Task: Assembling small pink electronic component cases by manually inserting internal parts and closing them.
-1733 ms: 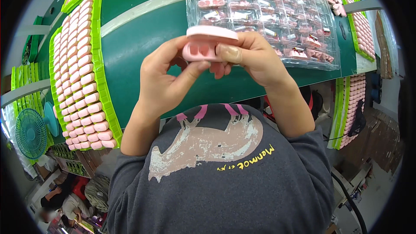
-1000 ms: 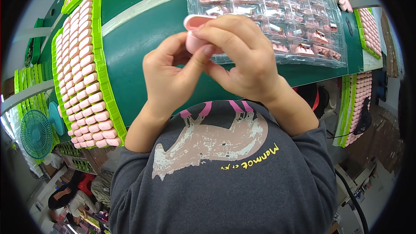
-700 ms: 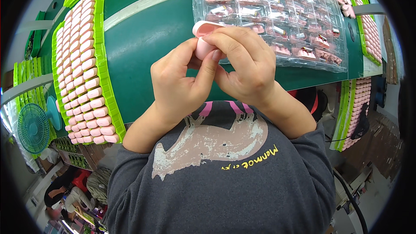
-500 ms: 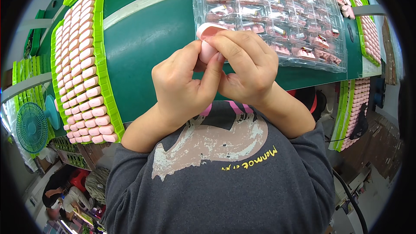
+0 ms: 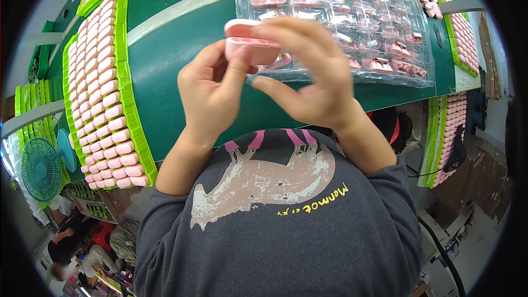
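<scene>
My left hand point(image 5: 212, 85) grips a small pink flip-lid case point(image 5: 254, 50), shaped like an earbud case, with the thumb on its front. The case's lid point(image 5: 242, 26) is tilted up and away from the body. My right hand point(image 5: 313, 74) is just to the right of the case, blurred by motion, with thumb and fingers spread. Its fingertips are near the lid; whether they touch it is not plain. Beyond the hands lies a transparent compartment tray point(image 5: 297, 74) holding pink case parts, some with shiny metallic pieces.
At the left, a lime-green tray point(image 5: 137, 126) carries rows of closed pink cases. Another green tray point(image 5: 461, 49) of them stands at the right. Loose pink pieces point(image 5: 429, 1) lie on the green table point(image 5: 176, 49) near the back right. A teal fan point(image 5: 41, 169) is at far left.
The case has moved left and turned, so its body and raised lid now show side-on. My right hand has loosened from it and spread its fingers; my left hand keeps hold.
</scene>
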The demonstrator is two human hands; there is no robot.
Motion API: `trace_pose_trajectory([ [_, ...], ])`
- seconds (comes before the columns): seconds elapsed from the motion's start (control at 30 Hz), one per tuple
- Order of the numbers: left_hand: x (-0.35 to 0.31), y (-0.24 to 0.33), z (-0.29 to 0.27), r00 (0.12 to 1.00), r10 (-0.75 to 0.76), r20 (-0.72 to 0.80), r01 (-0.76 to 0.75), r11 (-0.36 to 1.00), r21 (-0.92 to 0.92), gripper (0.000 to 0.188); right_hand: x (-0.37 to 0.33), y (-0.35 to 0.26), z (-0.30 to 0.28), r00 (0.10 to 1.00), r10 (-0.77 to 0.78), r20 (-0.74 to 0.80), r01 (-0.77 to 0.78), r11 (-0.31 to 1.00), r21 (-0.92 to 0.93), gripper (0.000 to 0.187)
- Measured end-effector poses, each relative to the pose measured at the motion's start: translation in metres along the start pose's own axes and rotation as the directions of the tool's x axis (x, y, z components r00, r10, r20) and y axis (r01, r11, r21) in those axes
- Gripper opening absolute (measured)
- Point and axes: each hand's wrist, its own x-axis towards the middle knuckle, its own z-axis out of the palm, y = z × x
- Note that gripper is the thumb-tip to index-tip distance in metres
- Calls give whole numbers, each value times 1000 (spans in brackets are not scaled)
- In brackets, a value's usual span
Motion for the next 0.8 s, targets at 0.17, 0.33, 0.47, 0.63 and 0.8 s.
trace_pose_trajectory([
  [0.17,3,8,-7,988,-97,124,103,994,-44,34,-11,21,-24,649,728,221,-693,446,566,58],
  [0.33,8,-1,-9,963,-193,188,229,954,-192,34,-11,23,-13,509,690,515,-796,150,586,61],
  [0.47,5,-1,-16,978,-174,114,186,977,-100,36,-3,7,-12,791,549,270,-558,469,684,33],
  [0.63,0,9,-29,966,-13,258,-34,984,175,43,3,1,-11,781,440,444,-577,779,244,66],
  [0.8,-22,17,-63,865,163,475,-388,816,427,55,19,-35,9,722,314,617,-467,879,100,78],
])
